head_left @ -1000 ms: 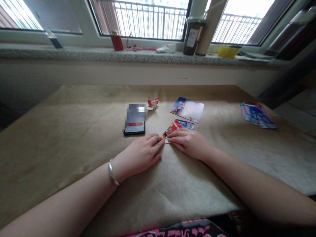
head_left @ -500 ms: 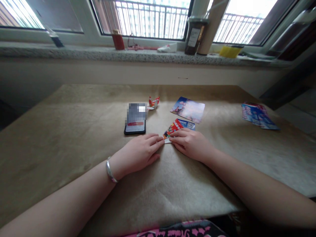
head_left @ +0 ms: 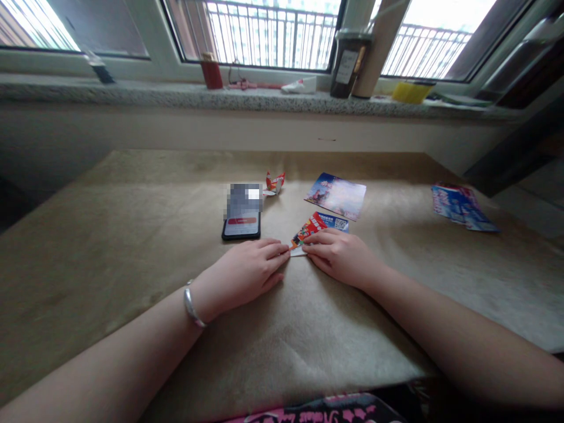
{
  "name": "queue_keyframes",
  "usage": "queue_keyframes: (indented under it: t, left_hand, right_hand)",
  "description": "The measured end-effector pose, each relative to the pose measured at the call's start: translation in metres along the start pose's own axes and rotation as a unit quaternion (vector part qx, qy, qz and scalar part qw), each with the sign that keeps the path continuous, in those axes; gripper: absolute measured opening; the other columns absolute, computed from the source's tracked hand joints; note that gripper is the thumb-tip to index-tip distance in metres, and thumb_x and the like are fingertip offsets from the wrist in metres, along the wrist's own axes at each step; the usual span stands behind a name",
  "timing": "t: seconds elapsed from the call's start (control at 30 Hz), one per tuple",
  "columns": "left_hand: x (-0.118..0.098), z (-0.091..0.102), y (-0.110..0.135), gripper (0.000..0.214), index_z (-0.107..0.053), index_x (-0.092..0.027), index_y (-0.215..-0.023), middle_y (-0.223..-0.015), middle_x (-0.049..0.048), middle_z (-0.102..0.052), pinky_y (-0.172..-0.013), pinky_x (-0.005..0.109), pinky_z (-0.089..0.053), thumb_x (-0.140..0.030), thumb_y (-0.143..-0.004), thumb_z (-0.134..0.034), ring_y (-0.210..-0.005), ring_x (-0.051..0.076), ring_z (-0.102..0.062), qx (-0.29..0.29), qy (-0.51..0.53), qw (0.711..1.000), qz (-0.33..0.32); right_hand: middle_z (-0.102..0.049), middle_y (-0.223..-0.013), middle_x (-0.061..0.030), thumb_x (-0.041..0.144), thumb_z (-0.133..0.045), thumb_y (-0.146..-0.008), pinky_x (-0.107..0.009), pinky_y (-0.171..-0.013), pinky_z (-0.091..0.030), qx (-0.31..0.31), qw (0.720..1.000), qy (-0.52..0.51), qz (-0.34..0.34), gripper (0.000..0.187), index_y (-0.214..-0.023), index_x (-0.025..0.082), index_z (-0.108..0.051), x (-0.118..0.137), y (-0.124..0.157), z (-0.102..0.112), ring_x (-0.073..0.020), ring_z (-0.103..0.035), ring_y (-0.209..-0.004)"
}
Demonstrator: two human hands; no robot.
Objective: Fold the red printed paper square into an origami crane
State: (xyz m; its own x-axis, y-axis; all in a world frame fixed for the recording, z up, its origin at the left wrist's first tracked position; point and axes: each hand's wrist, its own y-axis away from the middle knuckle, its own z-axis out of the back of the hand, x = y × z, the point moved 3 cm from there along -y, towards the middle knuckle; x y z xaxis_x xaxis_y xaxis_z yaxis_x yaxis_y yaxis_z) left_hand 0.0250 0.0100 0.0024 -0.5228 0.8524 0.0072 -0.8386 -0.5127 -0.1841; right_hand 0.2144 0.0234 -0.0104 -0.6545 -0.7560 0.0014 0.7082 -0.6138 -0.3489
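Observation:
A partly folded sheet of printed paper [head_left: 312, 227], red, blue and white with a QR code on it, lies on the table between my hands. My right hand [head_left: 339, 254] rests on its right and lower part, fingers stretched over it and pressing it down. Palm down at its lower left corner is my left hand [head_left: 249, 264], with extended fingers and the fingertips touching or very near the white edge. The underside of the paper is hidden by my right hand. Just beyond my left hand lies a phone [head_left: 241, 226] with a lit, partly blurred screen.
A small folded red-and-white paper piece [head_left: 275, 184] stands beside the phone. Farther back lies a blue printed sheet [head_left: 337, 195]; several printed leaflets [head_left: 462, 207] are at the right. The windowsill [head_left: 167, 97] carries a dark jar [head_left: 349, 64] and a yellow item [head_left: 412, 92].
My left hand has slid slightly left, away from my right hand, showing a little more of the white paper edge. My right hand and the paper look almost unmoved.

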Motion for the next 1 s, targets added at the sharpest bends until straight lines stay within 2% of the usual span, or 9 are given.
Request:
queue_keyframes:
  t: [0.17, 0.53, 1.0]
  left_hand:
    - [0.0046, 0.0036, 0.002, 0.029, -0.06, -0.017, -0.111, -0.112, 0.0072, -0.062, -0.086, 0.035, -0.05, -0.026, -0.091, -0.041, -0.1, 0.02, -0.058, 0.008, -0.001, 1.0, -0.006]
    - [0.0045, 0.0061, -0.0001, 0.025, -0.062, -0.018, -0.107, -0.105, 0.0061, -0.065, -0.083, 0.032, -0.05, -0.022, -0.09, -0.044, -0.095, 0.018, -0.06, -0.027, 0.011, 0.999, -0.015]
    - [-0.0009, 0.006, -0.0005, 0.026, -0.063, -0.017, -0.102, -0.102, 0.0069, -0.064, -0.079, 0.032, -0.05, -0.023, -0.092, -0.04, -0.089, 0.017, -0.059, 0.013, -0.001, 1.0, 0.02]
  right_hand:
    - [-0.069, -0.102, -0.0029, 0.025, -0.046, -0.089, -0.03, -0.078, -0.051, -0.001, 1.0, 0.001, 0.0, 0.025, -0.094, 0.021, -0.07, 0.0003, 0.0002, -0.0016, -0.0175, -0.063, -0.089]
    - [-0.069, -0.101, -0.0056, 0.024, -0.047, -0.089, -0.031, -0.077, -0.052, 0.0, 1.0, 0.016, 0.007, 0.024, -0.096, 0.019, -0.07, 0.0021, -0.0009, -0.0003, -0.0186, -0.062, -0.09]
    - [-0.069, -0.102, -0.0046, 0.025, -0.046, -0.09, -0.03, -0.078, -0.051, 0.014, 1.0, 0.008, 0.0, 0.025, -0.095, 0.02, -0.07, 0.0024, -0.0002, 0.0012, -0.0179, -0.063, -0.09]
